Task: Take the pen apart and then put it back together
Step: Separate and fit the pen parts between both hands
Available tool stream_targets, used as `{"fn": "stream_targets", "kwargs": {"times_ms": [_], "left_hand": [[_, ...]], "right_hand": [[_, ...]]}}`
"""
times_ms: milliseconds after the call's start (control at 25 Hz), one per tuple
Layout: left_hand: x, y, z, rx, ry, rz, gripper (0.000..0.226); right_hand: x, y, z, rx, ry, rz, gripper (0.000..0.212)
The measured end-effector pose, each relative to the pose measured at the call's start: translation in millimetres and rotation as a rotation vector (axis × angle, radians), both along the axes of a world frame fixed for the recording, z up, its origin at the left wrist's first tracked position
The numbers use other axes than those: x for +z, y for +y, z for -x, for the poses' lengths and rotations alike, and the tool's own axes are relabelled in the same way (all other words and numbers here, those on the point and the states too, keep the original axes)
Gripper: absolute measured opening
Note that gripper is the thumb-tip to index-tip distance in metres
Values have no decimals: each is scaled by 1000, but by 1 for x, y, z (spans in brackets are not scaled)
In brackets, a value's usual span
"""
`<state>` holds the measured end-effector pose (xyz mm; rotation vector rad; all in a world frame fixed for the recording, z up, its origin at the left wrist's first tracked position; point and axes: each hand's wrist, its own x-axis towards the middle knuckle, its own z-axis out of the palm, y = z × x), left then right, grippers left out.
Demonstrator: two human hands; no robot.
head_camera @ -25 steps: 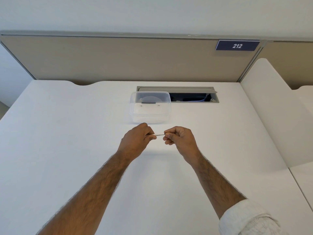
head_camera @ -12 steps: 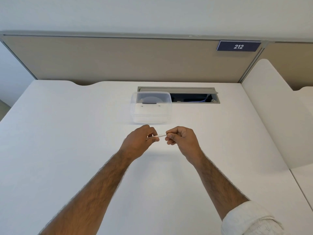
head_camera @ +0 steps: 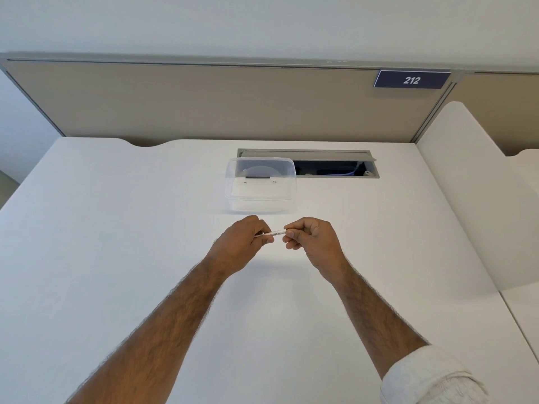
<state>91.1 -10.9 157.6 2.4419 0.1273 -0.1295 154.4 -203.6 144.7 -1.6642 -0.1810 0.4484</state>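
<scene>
pen [head_camera: 275, 233] held level above the surface [head_camera: 116, 258], left hand [head_camera: 242, 243] and right hand [head_camera: 313, 240] each with fingers closed on one end. no loose parts visible; judged early in dismantling or mid-reassembly, cannot tell which. clear container [head_camera: 261, 185] just beyond hands; ample open room either side, edges well apart.

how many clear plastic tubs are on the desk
1. The clear plastic tub sits on the white desk, just beyond the left hand and right hand holding the pen, partly in front of the cable hatch.
</scene>
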Motion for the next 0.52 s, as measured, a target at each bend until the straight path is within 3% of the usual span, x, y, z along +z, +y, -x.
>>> {"fn": "stream_targets", "kwargs": {"times_ms": [160, 520], "left_hand": [[-1, 1, -2, -35, 8, -6, 25], [3, 4, -6, -31, -6, -9, 19]], "right_hand": [[3, 0, -2, 10, 3, -18, 11], [3, 0, -4, 4, 25, -76, 15]]}}
